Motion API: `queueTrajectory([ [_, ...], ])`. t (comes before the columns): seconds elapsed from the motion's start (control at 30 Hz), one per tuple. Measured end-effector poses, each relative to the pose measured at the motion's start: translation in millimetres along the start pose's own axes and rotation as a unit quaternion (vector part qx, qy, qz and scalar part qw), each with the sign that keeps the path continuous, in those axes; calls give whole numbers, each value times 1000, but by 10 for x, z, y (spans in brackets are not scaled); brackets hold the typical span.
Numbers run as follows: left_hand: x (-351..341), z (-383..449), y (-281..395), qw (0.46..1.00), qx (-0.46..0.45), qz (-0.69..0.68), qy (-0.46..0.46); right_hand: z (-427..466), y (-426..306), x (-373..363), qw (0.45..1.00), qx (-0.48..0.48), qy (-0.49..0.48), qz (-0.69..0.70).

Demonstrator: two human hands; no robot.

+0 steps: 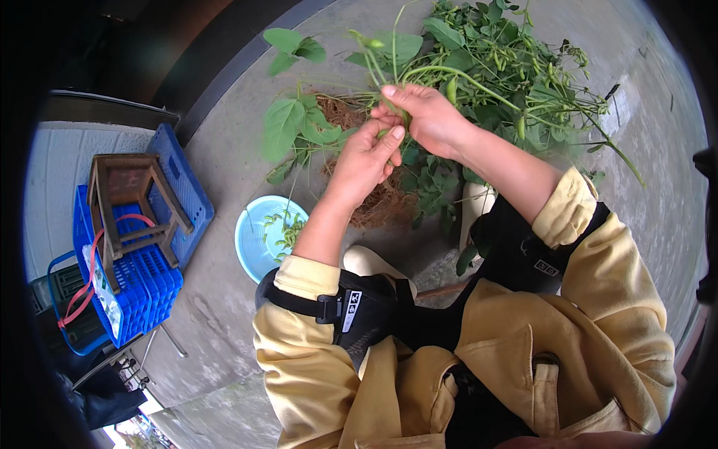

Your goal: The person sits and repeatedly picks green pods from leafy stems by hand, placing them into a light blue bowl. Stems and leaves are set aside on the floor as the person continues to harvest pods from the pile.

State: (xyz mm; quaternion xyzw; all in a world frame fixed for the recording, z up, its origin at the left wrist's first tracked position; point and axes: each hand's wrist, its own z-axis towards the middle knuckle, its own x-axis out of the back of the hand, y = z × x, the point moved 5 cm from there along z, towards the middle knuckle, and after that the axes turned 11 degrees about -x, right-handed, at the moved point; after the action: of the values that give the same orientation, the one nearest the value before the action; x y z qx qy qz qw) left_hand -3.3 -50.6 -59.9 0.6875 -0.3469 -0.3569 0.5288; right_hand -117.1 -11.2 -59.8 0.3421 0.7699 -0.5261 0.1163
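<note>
My right hand [429,120] grips the stems of a green soybean plant [374,64], its thumb lying along them. Just below, my left hand [367,157] pinches a green pod [383,133] between thumb and fingers, close against the right hand. Leaves [283,126] on thin stalks spread out to the left of both hands. Beyond my right hand lies a heap of soybean plants [499,67] bearing many pods. A light blue plastic basin [249,241] with picked pods [291,231] in it stands by my left forearm, which hides part of its rim.
Brown fibrous roots [381,205] lie on the concrete floor [219,314] before my cream shoes [370,261]. At the left are a blue plastic crate [151,292], a wooden stool [126,207] on it, a blue perforated panel [196,196] and a pink strap [92,269].
</note>
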Motion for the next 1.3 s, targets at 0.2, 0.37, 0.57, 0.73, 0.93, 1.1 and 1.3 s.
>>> queueTrajectory([
  [0.2, 57, -27, 229, 927, -174, 325, 74, -19, 101, -54, 983, 23, -11, -183],
  [0.37, -27, -50, 329, 878, -233, 419, 22, 21, 112, 15, 944, 39, 50, -324],
  [0.57, -194, -190, 616, 815, -314, 483, 63, 119, -13, 45, 962, 62, 63, -257],
  [0.73, 135, -453, 714, 963, -209, 118, 120, 32, -154, 389, 969, 4, 95, -227],
  [0.93, 484, -271, 283, 950, -7, -281, 139, -217, -27, 238, 948, 45, -45, -311],
  [1.1, 401, -250, 323, 953, -82, -254, 145, -292, -83, 60, 904, 139, -21, -404],
  [1.3, 398, -255, 311, 969, -27, -112, 218, -296, -71, 17, 812, 206, -32, -546],
])
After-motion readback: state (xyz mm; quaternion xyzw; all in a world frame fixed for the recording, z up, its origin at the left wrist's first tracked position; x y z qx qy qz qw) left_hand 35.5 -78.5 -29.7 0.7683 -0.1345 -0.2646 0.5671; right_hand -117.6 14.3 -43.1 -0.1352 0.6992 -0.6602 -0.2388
